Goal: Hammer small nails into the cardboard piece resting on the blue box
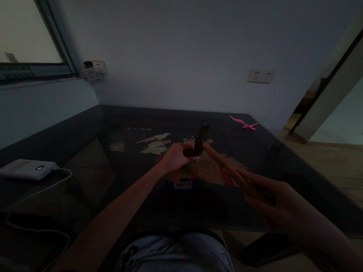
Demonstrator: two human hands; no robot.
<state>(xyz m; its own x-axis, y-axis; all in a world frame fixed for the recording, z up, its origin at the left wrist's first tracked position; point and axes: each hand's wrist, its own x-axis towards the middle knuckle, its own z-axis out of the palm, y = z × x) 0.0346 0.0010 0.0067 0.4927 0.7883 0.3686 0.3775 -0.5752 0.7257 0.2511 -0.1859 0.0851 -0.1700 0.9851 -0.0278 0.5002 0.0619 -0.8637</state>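
My right hand [272,199] is wrapped around the wooden handle of a hammer [224,163]. Its dark metal head [201,138] stands upright right beside my left hand [174,157]. The fingers of my left hand are closed in a pinch, and what they hold is hidden by the hammer head and the dim light. Under that hand lies an orange and blue packet or box [183,184] with a printed label. Behind it a tan, speckled patch [209,168] shows on the table, with a red part at its right.
The dark glossy table [117,120] carries a bird-and-flower print [155,144]. A white power bank-like device [28,169] with a white cable lies at the left. A pink strap-like item [245,124] is near the back edge. Wall sockets [261,76] are above the table.
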